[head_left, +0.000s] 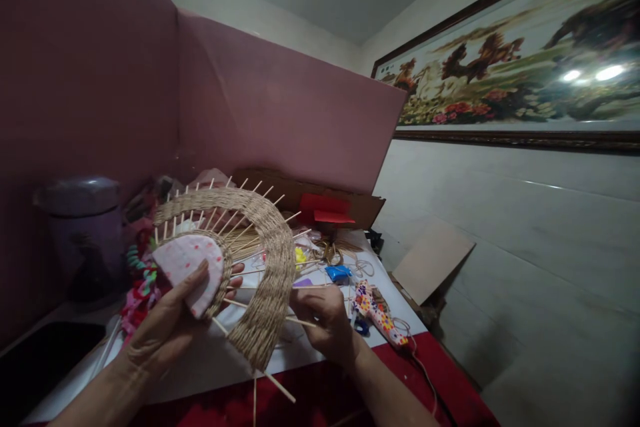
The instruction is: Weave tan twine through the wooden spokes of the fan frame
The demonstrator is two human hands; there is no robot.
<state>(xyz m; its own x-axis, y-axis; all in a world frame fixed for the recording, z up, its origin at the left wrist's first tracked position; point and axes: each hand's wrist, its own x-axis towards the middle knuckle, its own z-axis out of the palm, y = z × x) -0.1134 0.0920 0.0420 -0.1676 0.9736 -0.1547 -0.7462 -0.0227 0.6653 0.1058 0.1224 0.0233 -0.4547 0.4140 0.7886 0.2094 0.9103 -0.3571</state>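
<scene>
Partition: pink, one, behind our table (pixel 200 373).
Picture: framed, horses (pixel 480 67), hung on our right-hand wall.
Table: white top, red cloth (pixel 410 373) along the near edge.
Woven piece (pixel 277 267): one, curved band around a smaller woven center, bare sticks (pixel 283 388) jutting past its rim; we hold it tilted above the table, between both hands.
Jug (pixel 85 233): purple, at our far left.
Left hand (pixel 170 323): ours, closed on the center; thumb flat on the cloth pad, the other fingers behind, a few fingertips showing slightly apart beyond the center's edge.
Right hand (pixel 327 320): ours, fingers curled in and pressed together at the stick ends, just beside the band's outer edge; which stick we pinch, we cannot tell.
Cloth pad (pixel 200 260): half-round, white with red spots, on the center.
Flowered tool (pixel 380 313): corded, lying right of our right hand.
Packet (pixel 339 273): blue, beyond that hand.
</scene>
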